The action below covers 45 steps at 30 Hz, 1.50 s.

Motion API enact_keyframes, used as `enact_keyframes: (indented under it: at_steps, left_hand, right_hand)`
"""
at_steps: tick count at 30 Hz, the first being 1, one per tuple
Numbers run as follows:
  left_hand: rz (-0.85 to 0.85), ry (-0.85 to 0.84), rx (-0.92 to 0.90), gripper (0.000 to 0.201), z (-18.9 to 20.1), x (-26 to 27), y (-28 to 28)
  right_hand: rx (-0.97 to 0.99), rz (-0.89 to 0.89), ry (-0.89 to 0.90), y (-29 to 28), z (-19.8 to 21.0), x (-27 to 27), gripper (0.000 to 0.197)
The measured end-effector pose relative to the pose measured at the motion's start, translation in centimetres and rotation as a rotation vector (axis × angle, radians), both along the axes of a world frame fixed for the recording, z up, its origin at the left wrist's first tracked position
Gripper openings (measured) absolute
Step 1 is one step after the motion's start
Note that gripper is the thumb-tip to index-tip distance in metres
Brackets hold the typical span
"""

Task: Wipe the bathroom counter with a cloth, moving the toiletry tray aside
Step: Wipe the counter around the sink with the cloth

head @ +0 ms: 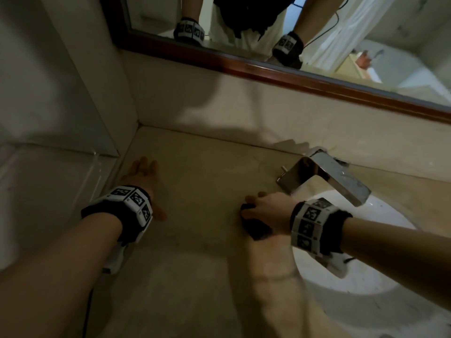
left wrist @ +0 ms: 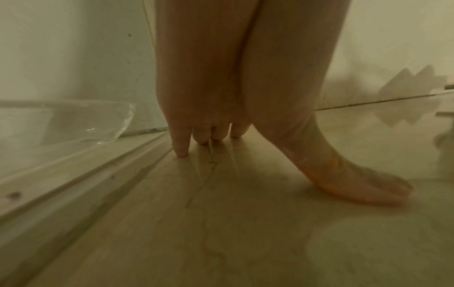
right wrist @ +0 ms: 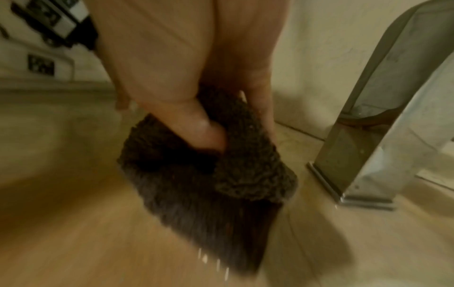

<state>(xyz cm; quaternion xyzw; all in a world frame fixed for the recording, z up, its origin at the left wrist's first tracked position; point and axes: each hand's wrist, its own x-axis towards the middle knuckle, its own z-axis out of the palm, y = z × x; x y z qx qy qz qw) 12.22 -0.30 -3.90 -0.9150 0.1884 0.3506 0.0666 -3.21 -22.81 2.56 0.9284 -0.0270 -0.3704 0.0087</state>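
The right hand [head: 266, 211] gripped the dark cloth [right wrist: 209, 170] against the counter [head: 195, 276], just left of the faucet [head: 327, 176]. The left hand [head: 144, 176] lay flat, fingers [left wrist: 181, 143] straight, nearer the clear tray [left wrist: 73, 124] at the far left.

Pale tiled walls [head: 61, 76] meeting at corner; wood-framed mirror [head: 280, 71] above; chrome faucet [head: 327, 174] over white basin [head: 366, 272]; dim warm light.
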Motion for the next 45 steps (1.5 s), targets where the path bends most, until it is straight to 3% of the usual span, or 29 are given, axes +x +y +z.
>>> enact_keyframes:
  at_steps: [1,3,6,12,14,17,21,24,31,35,40,42,45]
  left_hand:
    - [-0.007,-0.006,0.007,0.143,-0.1,-0.1,0.0]
    - [-0.019,-0.011,0.006,0.142,-0.1,-0.1,-0.1]
    - [-0.006,-0.014,-0.015,0.141,-0.3,0.0,0.0]
    - [-0.005,-0.004,-0.034,0.145,-0.6,0.0,0.3]
    - [0.006,-0.002,-0.046,0.147,-0.8,0.2,0.4]
    - [0.006,0.002,-0.043,0.147,-0.7,0.3,0.3]
    - [-0.002,0.007,-0.044,0.146,-0.5,0.2,0.4]
    - [-0.008,0.007,-0.049,0.144,-0.4,0.0,0.5]
    - [-0.014,0.003,-0.061,0.146,-0.9,0.3,0.9]
    - [-0.014,-0.005,-0.071,0.148,-1.2,0.4,1.1]
    - [-0.021,0.001,-0.078,0.148,-1.0,0.4,1.0]
    - [-0.018,-0.001,-0.081,0.148,-0.9,0.4,1.0]
    - [-0.02,0.001,-0.092,0.148,-0.9,0.4,1.1]
  right_hand:
    - [-0.03,0.07,-0.08,-0.5,0.0,0.6,0.051]
    - [-0.077,0.024,-0.193,-0.8,0.4,3.0,0.044]
    - [-0.099,-0.147,-0.338,-2.7,0.6,7.5,0.041]
    - [-0.118,-0.21,-0.136,-5.9,-3.4,10.0,0.068]
    - [-0.161,-0.197,-0.102,-5.5,-3.7,10.5,0.067]
    - [-0.18,-0.178,-0.084,-4.9,-4.5,10.7,0.062]
    - [-0.234,-0.323,-0.159,-4.2,-6.7,10.2,0.084]
    - [-0.213,-0.344,-0.201,-3.9,-7.0,10.1,0.09]
    - [-0.139,-0.205,-0.33,-5.8,-4.5,11.4,0.053]
    - [-0.183,-0.173,-0.295,-4.7,-4.1,12.0,0.028]
    - [-0.113,-0.303,-0.409,-3.6,-2.0,14.1,0.045]
    - [-0.068,-0.342,-0.444,-2.4,-2.0,14.5,0.037]
    - [-0.109,-0.281,-0.283,0.1,-3.9,14.3,0.049]
